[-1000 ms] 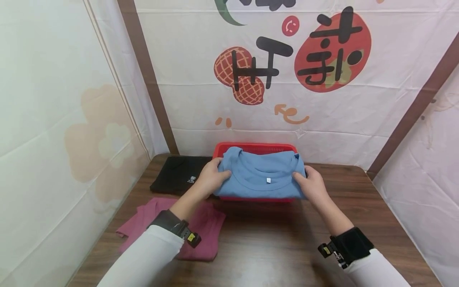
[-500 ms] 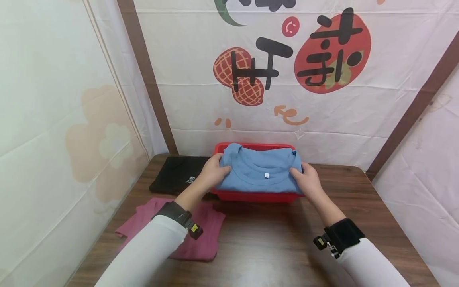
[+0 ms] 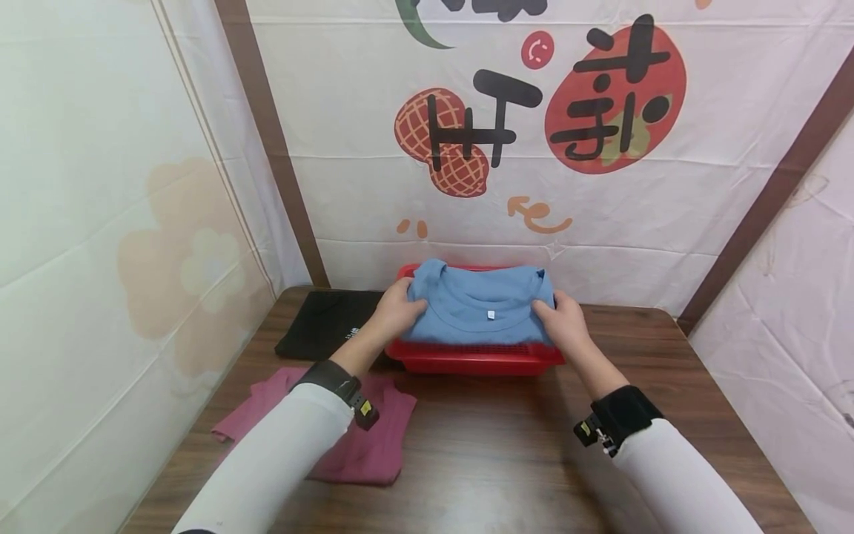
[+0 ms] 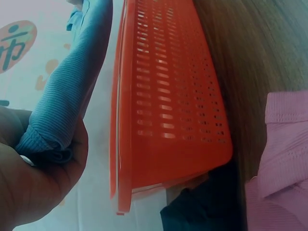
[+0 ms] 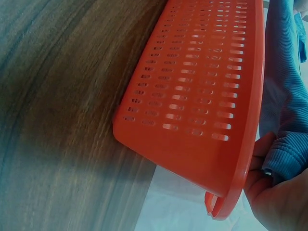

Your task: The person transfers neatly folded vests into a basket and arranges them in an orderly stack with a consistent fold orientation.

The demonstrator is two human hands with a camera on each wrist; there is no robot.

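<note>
A folded blue T-shirt [image 3: 477, 308], its round collar and small white label facing up, is held level by both hands over the red plastic basket [image 3: 474, 362]. The left hand [image 3: 399, 308] grips the shirt's left edge, thumb on top and fingers beneath. At the opposite edge, the right hand [image 3: 563, 320] pinches the cloth the same way. In the left wrist view the rolled blue cloth [image 4: 72, 86] lies between thumb and fingers, apart from the basket's rim. The right wrist view has the right fingers [image 5: 260, 185] close beside the rim; whether they touch it, I cannot tell.
A folded black garment [image 3: 327, 326] with a small white print lies left of the basket. Nearer, a pink garment [image 3: 360, 445] is spread partly beneath the left forearm. The brown wooden table [image 3: 494, 460] backs onto a printed cloth wall [image 3: 373, 200].
Both hands have carried the blue T-shirt a little away from the body and slightly left, farther over the basket. More of the basket's front side now shows.
</note>
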